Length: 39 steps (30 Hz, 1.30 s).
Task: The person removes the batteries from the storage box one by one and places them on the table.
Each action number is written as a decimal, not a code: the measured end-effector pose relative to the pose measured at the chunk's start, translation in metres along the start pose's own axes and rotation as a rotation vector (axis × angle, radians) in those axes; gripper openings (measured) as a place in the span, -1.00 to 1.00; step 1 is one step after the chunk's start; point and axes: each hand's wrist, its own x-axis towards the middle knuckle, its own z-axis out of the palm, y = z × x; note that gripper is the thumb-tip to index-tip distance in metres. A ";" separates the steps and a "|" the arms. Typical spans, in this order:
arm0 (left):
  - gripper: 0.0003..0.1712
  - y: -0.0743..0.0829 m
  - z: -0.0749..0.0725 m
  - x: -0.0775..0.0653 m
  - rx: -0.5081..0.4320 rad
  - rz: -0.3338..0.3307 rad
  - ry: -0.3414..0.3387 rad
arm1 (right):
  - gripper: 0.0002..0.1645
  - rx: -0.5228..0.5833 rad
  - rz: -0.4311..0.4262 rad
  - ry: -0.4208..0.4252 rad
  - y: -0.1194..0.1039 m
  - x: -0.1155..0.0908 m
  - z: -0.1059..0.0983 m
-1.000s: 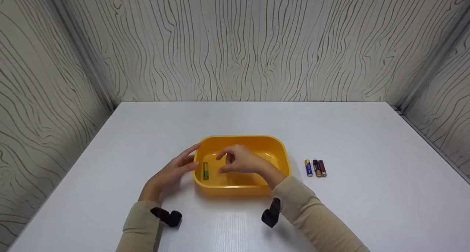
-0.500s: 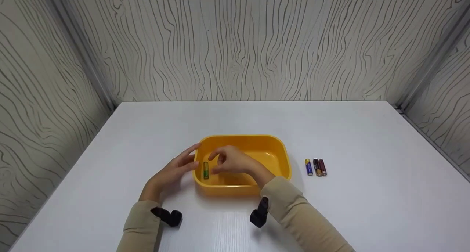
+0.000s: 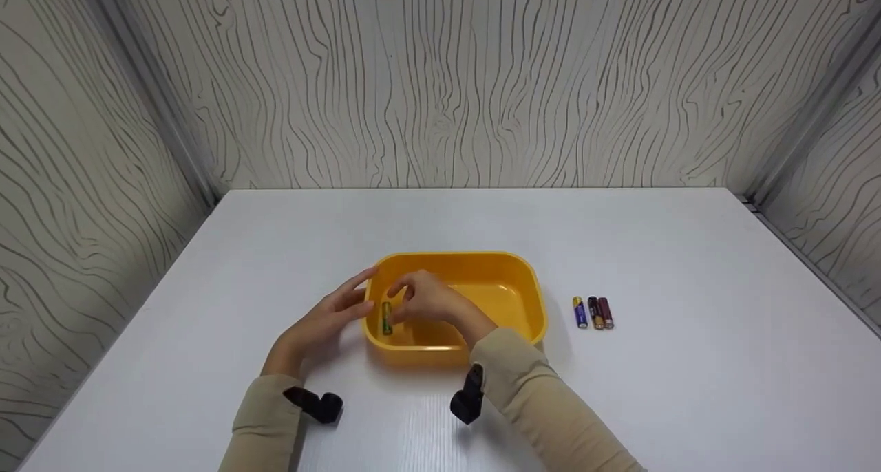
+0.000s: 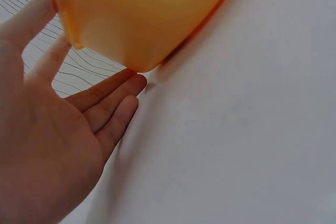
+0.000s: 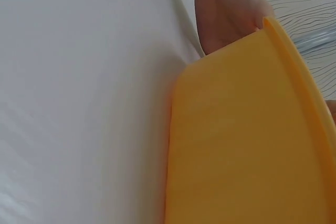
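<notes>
In the head view, a yellow plastic bin [image 3: 492, 293] stands on the white table. A green-and-gold battery [image 3: 387, 309] lies inside, along the bin's left end. My right hand [image 3: 430, 298] reaches down into the bin, thumb and index finger apart, with the thumb tip overlapping the battery. In the right wrist view the bin's outer wall [image 5: 252, 124] hides most of that hand. My left hand [image 3: 332, 317] is at the bin's left end, fingertips right at the rim. The left wrist view has its fingers extended, lower fingers [image 4: 113, 114] beside the bin's bottom corner.
Three more batteries lie on the table to the bin's right: a blue-and-yellow battery [image 3: 580, 312], a black-and-copper battery [image 3: 595, 313] and a dark red battery [image 3: 606, 313]. Patterned panels [image 3: 440, 80] enclose the table's back and sides.
My right hand has moved left inside the bin, from near its middle to the green-and-gold battery. The left hand and the batteries have stayed in place.
</notes>
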 end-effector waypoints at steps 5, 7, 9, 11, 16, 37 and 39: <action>-0.32 0.000 0.000 0.000 0.002 -0.007 0.007 | -0.51 -0.007 0.052 0.013 -0.002 0.006 0.006; -0.33 0.000 0.000 0.000 0.005 -0.006 0.006 | -0.50 -0.011 0.064 0.018 -0.001 0.007 0.009; -0.33 -0.001 0.000 0.000 0.006 -0.007 0.005 | -0.49 -0.010 0.069 0.020 -0.001 0.008 0.012; -0.32 -0.002 0.000 0.001 -0.001 0.000 -0.001 | -0.46 -0.013 0.069 0.019 0.000 0.009 0.014; -0.32 -0.003 0.000 0.002 -0.027 0.009 -0.006 | -0.40 -0.035 0.057 0.026 0.001 0.009 0.019; -0.32 0.000 0.000 0.001 -0.039 0.003 -0.007 | -0.47 -0.016 0.116 0.044 0.000 0.007 0.025; -0.32 0.000 0.001 0.001 -0.037 0.003 -0.006 | -0.49 -0.031 0.107 0.046 0.000 0.007 0.026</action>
